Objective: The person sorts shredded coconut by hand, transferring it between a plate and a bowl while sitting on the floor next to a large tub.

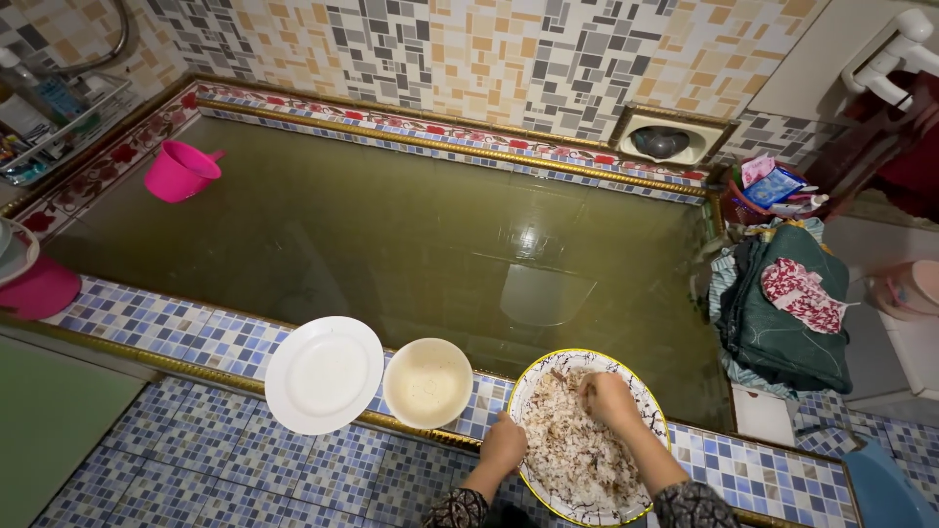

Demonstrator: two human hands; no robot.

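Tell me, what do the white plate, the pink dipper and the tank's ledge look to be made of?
White plate: likely glazed ceramic or melamine, smooth with soft sheen. Pink dipper: plastic, by its bright uniform colour and moulded handle. Ledge: small glossy blue-and-white mosaic tiles with visible grout lines.

Tank ledge (147,328), L→R: plate (324,374), bowl (427,382), rice dish (585,448) — water tank (411,244) behind.
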